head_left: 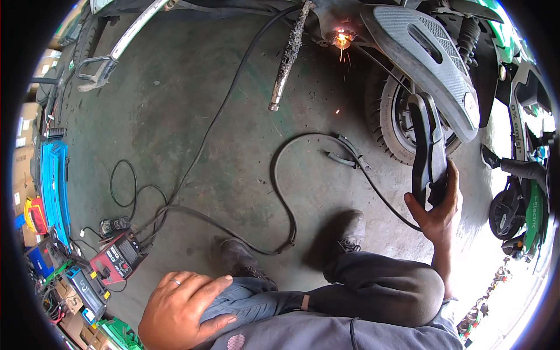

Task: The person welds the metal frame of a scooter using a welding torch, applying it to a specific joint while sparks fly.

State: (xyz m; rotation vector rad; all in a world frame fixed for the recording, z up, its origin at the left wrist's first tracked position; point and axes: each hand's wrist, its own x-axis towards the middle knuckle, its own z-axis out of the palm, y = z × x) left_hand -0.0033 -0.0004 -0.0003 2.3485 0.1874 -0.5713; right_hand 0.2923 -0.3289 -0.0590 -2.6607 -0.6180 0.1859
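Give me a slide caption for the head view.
Sparks fly beneath a two-wheeler while the right hand grips a black curved part; the left hand rests by the knee.

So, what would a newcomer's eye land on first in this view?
First, the orange glow with sparks falling from it, at the top right of centre, just left of the grey side panel. Next, the black curved piece at the right, its lower end in the right hand's grip. Then the red machine on the floor at the lower left.
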